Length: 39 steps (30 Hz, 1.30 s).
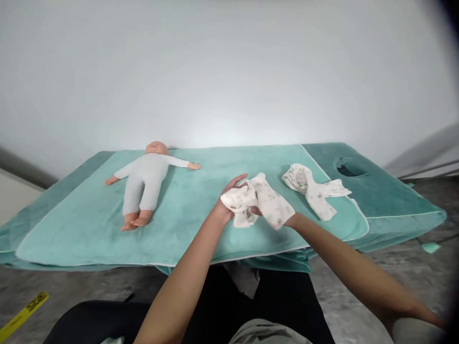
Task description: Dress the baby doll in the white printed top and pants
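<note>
A baby doll (145,179) in a pale grey bodysuit lies on its back on the teal mat (89,229), at the left. Over the mat's front middle, both my hands hold a white printed baby garment (267,203) lifted off the mat. My left hand (229,196) curls round its left end, thumb up. My right hand (256,210) is almost wholly hidden under the cloth, gripping it from below. A second white printed garment (313,188) lies crumpled on the mat to the right, apart from my hands.
The mat covers a teal padded table (394,200) with a face hole (348,168) at its right end. A white wall stands behind. Grey floor lies around, with a yellow tape strip (23,316) at lower left and my dark-clothed knees below.
</note>
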Available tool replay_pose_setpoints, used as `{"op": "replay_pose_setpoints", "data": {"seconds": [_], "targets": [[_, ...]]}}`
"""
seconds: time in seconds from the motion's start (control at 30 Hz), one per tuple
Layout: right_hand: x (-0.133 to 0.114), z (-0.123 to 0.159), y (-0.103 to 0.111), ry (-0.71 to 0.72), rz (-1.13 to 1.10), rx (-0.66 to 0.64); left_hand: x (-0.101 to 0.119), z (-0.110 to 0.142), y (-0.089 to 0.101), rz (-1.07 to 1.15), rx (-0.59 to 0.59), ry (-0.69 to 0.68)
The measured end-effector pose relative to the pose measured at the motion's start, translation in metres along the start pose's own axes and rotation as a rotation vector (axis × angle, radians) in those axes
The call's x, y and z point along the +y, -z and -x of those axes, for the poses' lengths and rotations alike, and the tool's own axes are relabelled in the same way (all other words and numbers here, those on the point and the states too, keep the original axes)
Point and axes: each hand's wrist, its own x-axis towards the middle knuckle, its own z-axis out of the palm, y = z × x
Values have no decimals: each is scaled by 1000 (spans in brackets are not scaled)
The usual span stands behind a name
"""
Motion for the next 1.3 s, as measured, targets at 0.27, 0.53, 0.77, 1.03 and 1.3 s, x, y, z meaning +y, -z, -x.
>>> {"op": "replay_pose_setpoints", "data": {"seconds": [0.27, 0.53, 0.77, 1.03, 1.3], "targets": [[17, -20, -22, -182, -285, 157, 48, 52, 32, -606, 144, -145], [-34, -24, 11, -145, -586, 260, 88, 74, 30, -1424, 208, -639], [-62, -17, 8, -53, -720, 226, 73, 84, 5, -810, 326, -656], [-64, 10, -21, -180, -740, -236, 55, 78, -8, -676, 358, -561], [-62, 9, -7, -239, -1066, 117, 37, 97, -5, -1199, 325, -845]]}}
